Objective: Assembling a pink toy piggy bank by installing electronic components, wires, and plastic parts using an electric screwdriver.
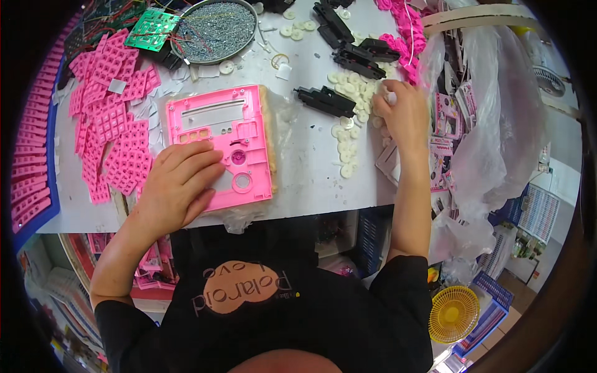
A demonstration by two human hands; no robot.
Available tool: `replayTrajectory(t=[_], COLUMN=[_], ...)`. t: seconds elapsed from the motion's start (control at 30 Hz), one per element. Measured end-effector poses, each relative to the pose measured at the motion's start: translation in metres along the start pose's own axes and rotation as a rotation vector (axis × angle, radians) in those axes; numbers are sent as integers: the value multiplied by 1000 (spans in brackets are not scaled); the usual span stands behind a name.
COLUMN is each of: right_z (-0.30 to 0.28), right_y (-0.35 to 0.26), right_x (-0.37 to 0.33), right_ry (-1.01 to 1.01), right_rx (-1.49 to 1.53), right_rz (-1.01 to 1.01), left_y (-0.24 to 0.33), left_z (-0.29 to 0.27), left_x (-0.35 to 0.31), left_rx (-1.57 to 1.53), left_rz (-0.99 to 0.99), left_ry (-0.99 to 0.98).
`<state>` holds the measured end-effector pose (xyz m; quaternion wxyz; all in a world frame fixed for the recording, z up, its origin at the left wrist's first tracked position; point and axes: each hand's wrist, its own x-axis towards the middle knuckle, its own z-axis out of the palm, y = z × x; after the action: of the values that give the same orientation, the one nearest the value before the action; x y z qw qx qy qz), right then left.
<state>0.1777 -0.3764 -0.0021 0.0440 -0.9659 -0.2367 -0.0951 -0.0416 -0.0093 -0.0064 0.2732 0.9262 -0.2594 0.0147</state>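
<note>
A pink plastic housing [256,171] lies inner side up on a padded block [270,124] wrapped in clear plastic. It has a slot window, round openings and screw posts. My left hand [177,180] rests over its lower left part, fingers stretched out and hiding that corner. At the right, my right hand [407,112] is closed in a pinch over a scatter of small white plastic wheels [347,146]. A small white part [390,97] shows between its thumb and fingers; its exact kind is unclear. Left of that hand lies a black plastic mechanism [324,101].
Pink button pieces [112,121] are heaped at the left beside a blue crate [53,168]. A round tray of screws [214,31] and a green circuit board [151,29] sit at the back. More black mechanisms [359,61] and pink parts [407,43] lie far right, near plastic bags [491,118].
</note>
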Motion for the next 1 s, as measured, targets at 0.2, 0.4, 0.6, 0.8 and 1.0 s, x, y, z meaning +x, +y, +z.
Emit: replayTrajectory(t=[0.2,0.4,0.6,0.8,1.0], right_z=[12,-43,-55,-37,-8], right_y=[3,-113,-183,-196,-199], right_x=[-8,-56,-73,-70,-40], right_ry=[117,-263,-282,-202,-16], right_rx=[106,979,1003,1049,509], right_rz=[59,115,-231,-158,-434], left_y=[8,57,50,50,28], left_z=[-4,-5,11,17,-21], left_x=[3,13,9,-3,-12], left_rx=[-30,-680,-676,-577,-542], left_rz=[13,-402,-249,-291,-562], left_ry=[140,141,131,249,345])
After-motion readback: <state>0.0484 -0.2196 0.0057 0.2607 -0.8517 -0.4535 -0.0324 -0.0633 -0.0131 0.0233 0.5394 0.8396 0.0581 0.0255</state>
